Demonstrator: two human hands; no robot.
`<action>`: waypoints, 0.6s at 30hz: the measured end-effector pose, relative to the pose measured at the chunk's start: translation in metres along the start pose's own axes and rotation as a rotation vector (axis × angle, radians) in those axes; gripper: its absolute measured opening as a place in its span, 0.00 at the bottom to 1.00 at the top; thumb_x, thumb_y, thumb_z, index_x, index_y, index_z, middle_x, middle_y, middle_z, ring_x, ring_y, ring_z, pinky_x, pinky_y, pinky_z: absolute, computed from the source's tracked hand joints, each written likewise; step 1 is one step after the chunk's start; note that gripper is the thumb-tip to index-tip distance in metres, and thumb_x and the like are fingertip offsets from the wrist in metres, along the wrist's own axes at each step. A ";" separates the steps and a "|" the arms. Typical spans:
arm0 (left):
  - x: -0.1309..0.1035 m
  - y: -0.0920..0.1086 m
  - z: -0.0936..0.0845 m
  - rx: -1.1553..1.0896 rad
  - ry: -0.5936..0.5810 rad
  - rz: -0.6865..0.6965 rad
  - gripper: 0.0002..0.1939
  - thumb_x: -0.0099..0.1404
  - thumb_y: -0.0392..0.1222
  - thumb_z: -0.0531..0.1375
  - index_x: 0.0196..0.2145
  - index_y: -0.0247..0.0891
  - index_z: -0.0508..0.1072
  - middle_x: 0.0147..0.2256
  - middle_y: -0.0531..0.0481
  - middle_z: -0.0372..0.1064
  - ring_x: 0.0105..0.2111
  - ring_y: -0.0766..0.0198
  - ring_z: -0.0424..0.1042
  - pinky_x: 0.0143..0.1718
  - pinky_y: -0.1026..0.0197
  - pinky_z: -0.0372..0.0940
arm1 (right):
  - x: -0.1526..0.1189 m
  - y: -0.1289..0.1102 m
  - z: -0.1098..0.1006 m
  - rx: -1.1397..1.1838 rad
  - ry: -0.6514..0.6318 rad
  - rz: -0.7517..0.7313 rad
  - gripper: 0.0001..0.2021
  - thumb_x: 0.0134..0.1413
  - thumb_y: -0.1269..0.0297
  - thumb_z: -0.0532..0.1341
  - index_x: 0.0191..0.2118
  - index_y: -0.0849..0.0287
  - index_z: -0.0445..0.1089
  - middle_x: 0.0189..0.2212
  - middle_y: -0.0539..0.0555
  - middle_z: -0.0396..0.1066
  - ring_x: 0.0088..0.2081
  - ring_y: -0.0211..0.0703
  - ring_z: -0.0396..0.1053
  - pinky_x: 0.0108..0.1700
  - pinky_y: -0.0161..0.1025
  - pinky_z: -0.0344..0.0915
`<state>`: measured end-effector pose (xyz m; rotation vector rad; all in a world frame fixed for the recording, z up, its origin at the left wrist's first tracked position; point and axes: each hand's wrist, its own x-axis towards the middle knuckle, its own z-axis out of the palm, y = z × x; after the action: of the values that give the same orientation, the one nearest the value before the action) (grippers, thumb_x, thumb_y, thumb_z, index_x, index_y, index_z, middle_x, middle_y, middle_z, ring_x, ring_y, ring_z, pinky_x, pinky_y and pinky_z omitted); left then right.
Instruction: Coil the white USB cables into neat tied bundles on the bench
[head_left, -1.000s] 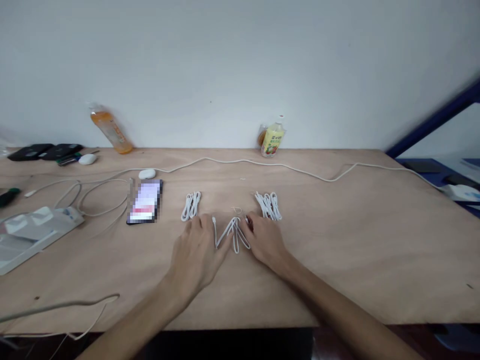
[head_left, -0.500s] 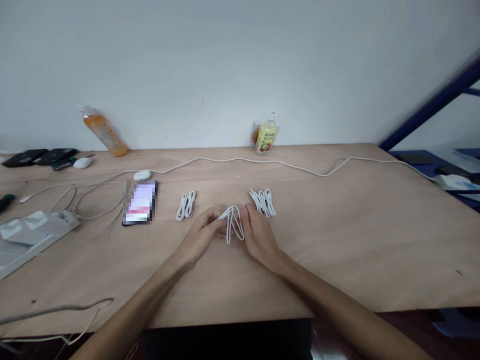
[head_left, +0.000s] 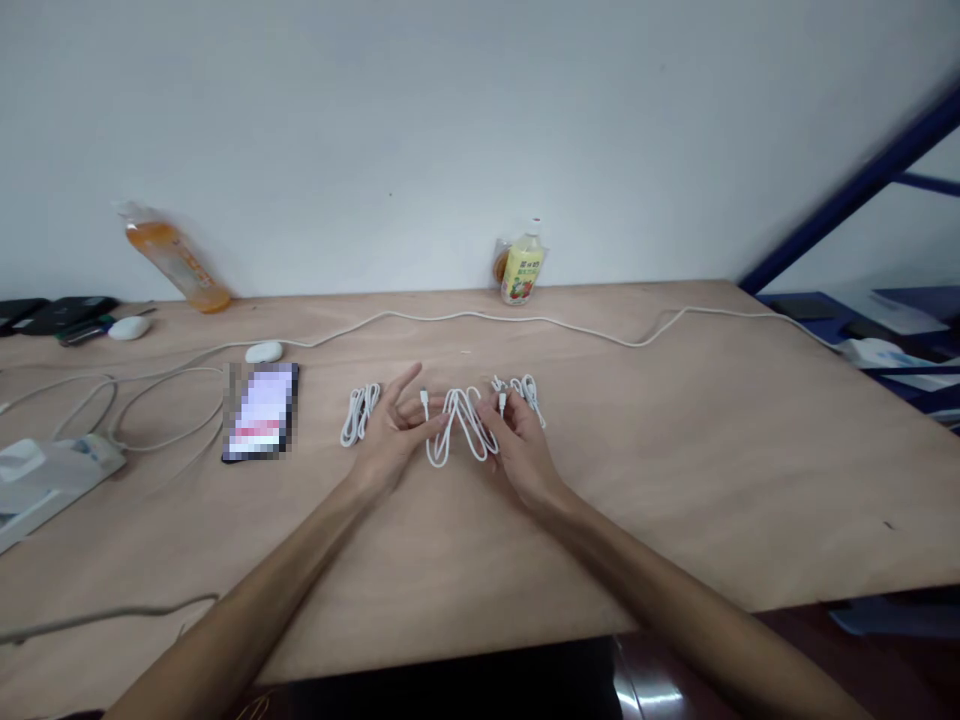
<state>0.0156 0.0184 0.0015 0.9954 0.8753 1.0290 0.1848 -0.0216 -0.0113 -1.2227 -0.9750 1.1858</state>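
Both my hands are at a folded white cable [head_left: 469, 424], between the table's [head_left: 465, 560] front and back edges.
My right hand [head_left: 526, 446] is curled closed on the cable's right side, a plug [head_left: 502, 400] upright by the thumb. My left hand [head_left: 386, 440] is half open, index finger raised, thumb against the left loops; whether it grips, I cannot tell. Toward the table's left edge lie a cable bundle [head_left: 360, 414], then the phone [head_left: 262, 408].

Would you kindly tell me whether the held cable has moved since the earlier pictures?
Yes: the held cable has moved up the view against the left cable bundle.
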 end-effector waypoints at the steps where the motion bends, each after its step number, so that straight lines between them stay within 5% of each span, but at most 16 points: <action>1: 0.000 -0.002 -0.001 -0.048 0.002 -0.042 0.48 0.53 0.38 0.79 0.68 0.40 0.67 0.46 0.45 0.84 0.44 0.54 0.84 0.50 0.54 0.75 | 0.000 0.000 0.001 0.041 -0.015 0.022 0.22 0.55 0.42 0.69 0.35 0.50 0.58 0.23 0.42 0.63 0.21 0.37 0.61 0.18 0.33 0.58; 4: -0.001 -0.007 -0.001 -0.189 -0.031 -0.173 0.29 0.54 0.34 0.78 0.54 0.35 0.81 0.45 0.45 0.84 0.46 0.59 0.82 0.50 0.62 0.73 | -0.001 -0.002 0.003 0.159 -0.051 0.083 0.24 0.49 0.46 0.74 0.34 0.50 0.60 0.21 0.40 0.61 0.19 0.35 0.58 0.17 0.32 0.55; 7: -0.005 -0.011 0.003 -0.311 -0.063 -0.241 0.12 0.56 0.34 0.78 0.38 0.33 0.84 0.37 0.47 0.82 0.37 0.67 0.78 0.43 0.69 0.72 | -0.002 -0.006 0.005 0.265 -0.106 0.122 0.24 0.45 0.47 0.78 0.39 0.52 0.68 0.23 0.41 0.65 0.18 0.32 0.56 0.16 0.32 0.51; 10: -0.008 -0.014 0.005 -0.389 -0.106 -0.272 0.12 0.57 0.40 0.79 0.32 0.32 0.83 0.30 0.51 0.76 0.27 0.71 0.71 0.33 0.70 0.70 | -0.001 -0.011 0.002 0.339 -0.163 0.158 0.24 0.41 0.49 0.80 0.38 0.54 0.72 0.22 0.41 0.65 0.18 0.31 0.55 0.16 0.31 0.52; 13: -0.009 -0.014 0.005 -0.350 -0.186 -0.231 0.18 0.61 0.52 0.77 0.37 0.33 0.84 0.28 0.52 0.73 0.25 0.69 0.69 0.28 0.66 0.68 | -0.001 -0.014 -0.002 0.328 -0.226 0.210 0.22 0.39 0.51 0.81 0.33 0.56 0.75 0.21 0.44 0.69 0.19 0.33 0.59 0.18 0.31 0.55; 18: -0.010 -0.011 0.004 -0.148 -0.263 -0.179 0.34 0.68 0.66 0.67 0.60 0.38 0.80 0.41 0.42 0.80 0.34 0.56 0.78 0.31 0.59 0.72 | 0.001 -0.018 -0.006 0.291 -0.162 0.284 0.20 0.35 0.52 0.81 0.29 0.58 0.77 0.21 0.47 0.72 0.21 0.35 0.65 0.20 0.32 0.57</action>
<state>0.0199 0.0058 -0.0066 0.8867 0.6490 0.7789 0.1928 -0.0204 0.0056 -1.0648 -0.7266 1.6111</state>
